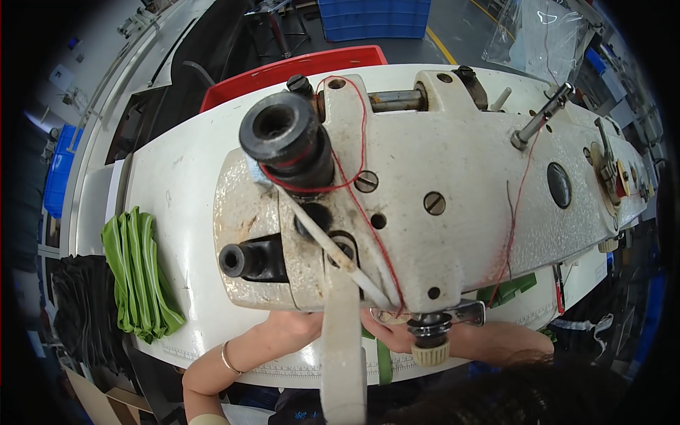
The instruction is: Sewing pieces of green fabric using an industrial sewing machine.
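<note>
A white sewing machine (467, 177) fills the middle of the view and hides most of both my hands. My left hand (301, 324) is below the machine's head, its fingers out of sight behind it. A bracelet (228, 359) circles my left wrist. My right hand (391, 333) shows in part, beside the thread tension knob (431, 350); its fingertips are covered too. Green fabric strip (384, 363) hangs over the table's near edge, close under my right hand. Whether either hand grips it cannot be seen. Red thread (365, 127) runs loosely over the machine top.
Folded green fabric pieces (139, 276) lie on the white table (184, 170) at left, beside a black fabric stack (86, 312). More green fabric (507, 289) and a red-handled tool (559, 290) are at right. A red bin (283, 71) and blue crate (374, 19) stand beyond.
</note>
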Demonstrator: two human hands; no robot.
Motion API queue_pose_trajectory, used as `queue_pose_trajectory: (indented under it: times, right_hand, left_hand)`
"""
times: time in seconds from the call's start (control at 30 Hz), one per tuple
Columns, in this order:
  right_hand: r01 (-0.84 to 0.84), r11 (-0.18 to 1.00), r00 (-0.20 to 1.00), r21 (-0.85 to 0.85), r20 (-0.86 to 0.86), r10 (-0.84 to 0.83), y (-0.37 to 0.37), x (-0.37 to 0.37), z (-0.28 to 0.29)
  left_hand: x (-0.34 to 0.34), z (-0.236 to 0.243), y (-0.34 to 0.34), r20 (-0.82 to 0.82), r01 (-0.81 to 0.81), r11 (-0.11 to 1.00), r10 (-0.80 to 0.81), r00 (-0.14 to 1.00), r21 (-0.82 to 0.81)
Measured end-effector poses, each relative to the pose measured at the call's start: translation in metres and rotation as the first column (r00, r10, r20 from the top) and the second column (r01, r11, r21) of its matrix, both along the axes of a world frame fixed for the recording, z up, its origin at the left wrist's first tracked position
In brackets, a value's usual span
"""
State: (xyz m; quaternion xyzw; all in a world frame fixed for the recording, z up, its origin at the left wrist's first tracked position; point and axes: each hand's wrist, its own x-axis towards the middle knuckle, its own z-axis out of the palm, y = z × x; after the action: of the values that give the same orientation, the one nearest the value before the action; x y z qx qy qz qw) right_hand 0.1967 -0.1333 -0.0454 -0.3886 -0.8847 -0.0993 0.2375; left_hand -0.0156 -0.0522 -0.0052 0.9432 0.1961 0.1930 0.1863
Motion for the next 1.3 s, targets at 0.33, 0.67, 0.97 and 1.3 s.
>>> queue_pose_trajectory:
  times: [0.33,0.67,0.97,1.3]
  right_hand:
    - [-0.047,0.844,0.896,-0.535,-0.395,-0.201,-0.007,0.014,0.004]
    - [-0.004,0.968,0.962,-0.251,-0.264,-0.065,0.006,0.001,0.042]
    - [0.125,0.954,0.962,-0.274,-0.203,-0.185,0.026,0.009,0.007]
    - [0.102,0.927,0.939,-0.362,-0.272,-0.21,0.028,-0.003,0.033]
  left_hand:
    - [0.002,0.005,-0.002,-0.033,0.067,0.994,-0.064,0.997,0.092]
    - [0.004,0.015,-0.001,-0.102,0.068,0.99,-0.056,0.993,0.121]
    - [0.015,0.011,0.039,0.041,-0.014,0.984,0.007,0.999,0.177]
    - [0.0,0.003,0.019,-0.009,-0.095,0.989,0.097,0.995,0.117]
